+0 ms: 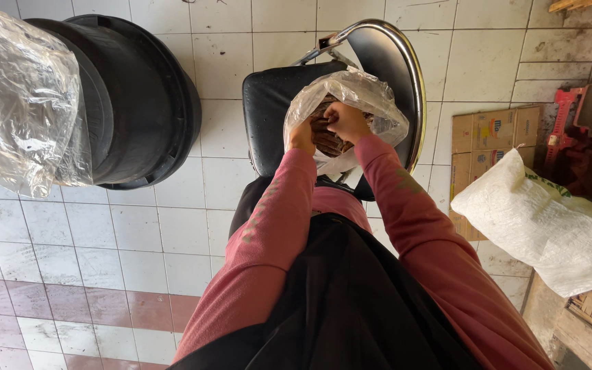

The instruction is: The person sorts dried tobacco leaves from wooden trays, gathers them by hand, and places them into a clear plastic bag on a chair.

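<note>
A clear plastic bag (pixel 371 99) holding dark brown pieces (pixel 327 137) rests on the seat of a black chair (pixel 268 109) with a chrome frame. My left hand (pixel 301 135) grips the bag's left side near its mouth. My right hand (pixel 346 120) is closed at the bag's opening, pinching the plastic or the brown contents; which one is hidden by the folds. Both arms wear pink-red sleeves and reach forward over a black apron or garment.
A large black drum (pixel 142 103) stands at left, with a crumpled clear plastic sheet (pixel 22 103) draped in front of it. A white woven sack (pixel 543 219) lies at right beside flattened cardboard (pixel 491 133). A red tool (pixel 570 123) sits far right. White tiled floor surrounds.
</note>
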